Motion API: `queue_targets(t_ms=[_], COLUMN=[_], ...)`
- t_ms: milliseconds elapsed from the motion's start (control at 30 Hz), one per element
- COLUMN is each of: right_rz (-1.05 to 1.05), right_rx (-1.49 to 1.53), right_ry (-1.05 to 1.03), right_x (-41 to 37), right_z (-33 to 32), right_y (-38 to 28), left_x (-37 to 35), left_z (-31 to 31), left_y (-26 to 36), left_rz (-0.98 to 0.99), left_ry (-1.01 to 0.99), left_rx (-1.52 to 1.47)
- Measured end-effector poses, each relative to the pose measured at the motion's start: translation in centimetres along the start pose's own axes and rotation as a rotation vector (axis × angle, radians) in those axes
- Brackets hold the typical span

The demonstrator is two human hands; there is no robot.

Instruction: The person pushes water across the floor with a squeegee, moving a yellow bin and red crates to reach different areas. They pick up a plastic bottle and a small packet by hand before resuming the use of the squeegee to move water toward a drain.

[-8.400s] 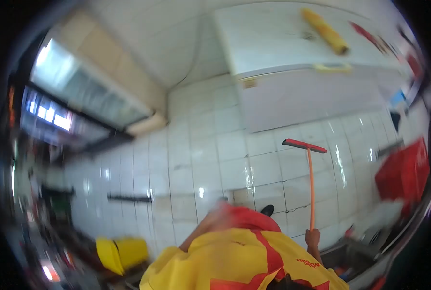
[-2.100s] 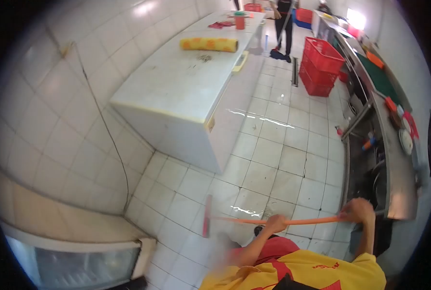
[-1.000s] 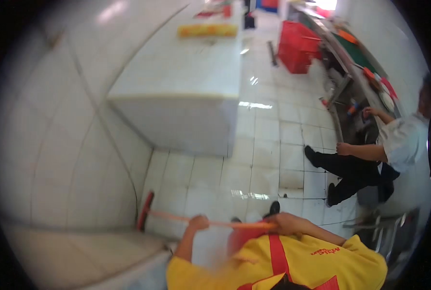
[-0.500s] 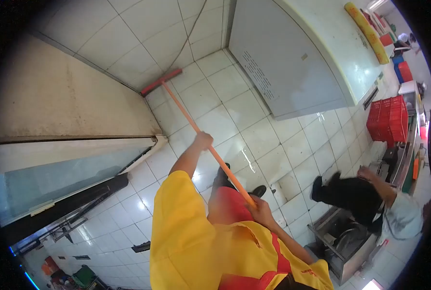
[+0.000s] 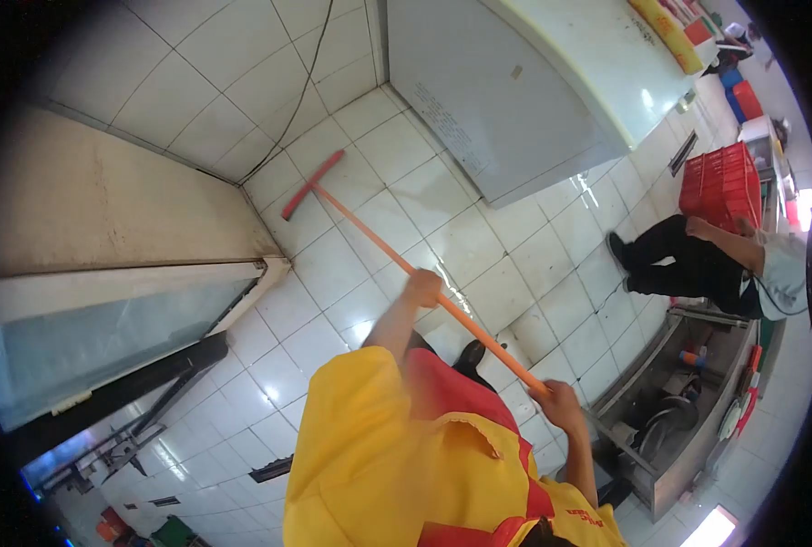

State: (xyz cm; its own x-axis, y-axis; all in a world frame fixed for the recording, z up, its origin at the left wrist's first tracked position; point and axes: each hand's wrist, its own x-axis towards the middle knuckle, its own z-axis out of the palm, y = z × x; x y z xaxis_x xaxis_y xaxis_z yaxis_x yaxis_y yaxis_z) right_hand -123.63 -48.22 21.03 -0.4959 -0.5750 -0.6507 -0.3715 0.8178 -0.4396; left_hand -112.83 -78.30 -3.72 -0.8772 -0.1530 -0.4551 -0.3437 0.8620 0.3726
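Left grip [image 5: 422, 287] clenched with arm stretched forward, right grip [image 5: 556, 401] clenched close to the torso, elbow bent.

No writing could be read with any certainty. Red lettering ran across the yellow shirt [image 5: 585, 518] at the bottom edge, too small and skewed to make out. A small pale sticker [image 5: 515, 71] sat on the grey side of the chest freezer [image 5: 506, 137]. Near it was a strip of fine marks [image 5: 438, 109]. Both were too blurred to read or even to tell as print.
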Motion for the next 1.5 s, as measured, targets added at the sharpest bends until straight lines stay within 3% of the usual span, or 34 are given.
queue_targets(t_ms=[100, 133, 200, 267, 333, 400, 567, 600, 700, 767, 800, 900, 967, 1033, 1133, 1200, 1267, 1333, 1400, 1467, 1500], right_rz=[0.234, 0.338, 0.380, 0.527, 0.523, 0.470, 0.141, 0.112, 0.021, 0.112, 0.048, -0.249, -0.180, -0.242, -0.350, -0.280, -0.262, -0.176, -0.122, -0.020, 0.008], right_rx=[-0.077, -0.059, -0.029, 0.147, 0.094, 0.111, 0.127, 0.104, 0.080, 0.177, 0.151, 0.306, 0.247, 0.346, 0.251, 0.175, 0.190, 0.078, 0.045, 0.054, 0.033], right_ry=[0.036, 0.050, 0.386, 0.332, 0.564, 0.550, 0.549, 0.454, 0.203, 0.126, 0.108, 0.127, 0.012, -0.001, -0.084, -0.070, -0.007, -0.023, 0.046, 0.043, 0.079], right_x=[-6.6, -9.1, -15.1, -20.3, -24.5, -26.8, -21.9, -19.6, -11.1, -5.0, -1.9, 7.9, 12.7, 17.7, 17.5, 17.0, 16.9, 14.2, 10.2, 5.6, 3.1], right_z=[-6.5, -8.3, -10.7, -15.9, -17.3, -18.3, -19.0, -19.5, -19.2, -17.1, -15.8, -8.9, -6.7, -2.2, 0.4, 0.1, -2.6, -5.7, -8.1, -11.1, -12.1], right_y=[7.4, 10.3, 16.5, 13.4, 14.7, 14.6, 13.6, 12.8, 9.5, 5.1, 2.8, -0.6, -6.3, -8.7, -8.6, -6.2, -3.3, -0.5, 2.5, 5.5, 8.0], left_x=[3.6, 3.1, 4.4, 4.4, 4.0, 3.6, 3.9, 4.2, 5.9, 7.5, 6.8, 8.2, 9.5, 9.2, 8.5, 9.2, 11.3, 12.5, 13.0, 13.3, 12.2], left_z=[2.7, 0.7, 1.5, 0.5, -0.5, -1.7, -5.1, -6.1, -7.9, -7.8, -10.6, -10.0, -8.8, -10.4, -10.0, -6.0, -4.8, -4.6, -3.6, -1.9, -4.0], left_y=[11.5, 16.3, 24.6, 32.1, 37.0, 40.3, 34.9, 32.5, 22.5, 13.7, 10.3, -3.1, -10.9, -13.0, -12.9, -12.2, -9.6, -5.1, 0.5, 7.0, 11.5], left_rz=[0.166, 0.209, 0.317, 0.418, 0.437, 0.477, 0.418, 0.387, 0.264, 0.178, 0.111, 0.018, -0.112, -0.317, -0.338, -0.341, -0.192, -0.094, 0.024, 0.055, 0.036], left_ry=[0.028, -0.003, -0.118, -0.080, -0.096, -0.163, -0.185, -0.172, -0.143, -0.114, -0.126, 0.055, 0.109, 0.069, -0.106, -0.088, 0.173, 0.040, 0.041, 0.060, -0.021], left_rx=[-0.152, -0.136, -0.234, -0.236, -0.259, -0.274, -0.249, -0.233, -0.117, -0.049, -0.050, 0.096, 0.171, 0.253, 0.405, 0.371, 0.327, 0.177, 0.096, -0.050, -0.085])
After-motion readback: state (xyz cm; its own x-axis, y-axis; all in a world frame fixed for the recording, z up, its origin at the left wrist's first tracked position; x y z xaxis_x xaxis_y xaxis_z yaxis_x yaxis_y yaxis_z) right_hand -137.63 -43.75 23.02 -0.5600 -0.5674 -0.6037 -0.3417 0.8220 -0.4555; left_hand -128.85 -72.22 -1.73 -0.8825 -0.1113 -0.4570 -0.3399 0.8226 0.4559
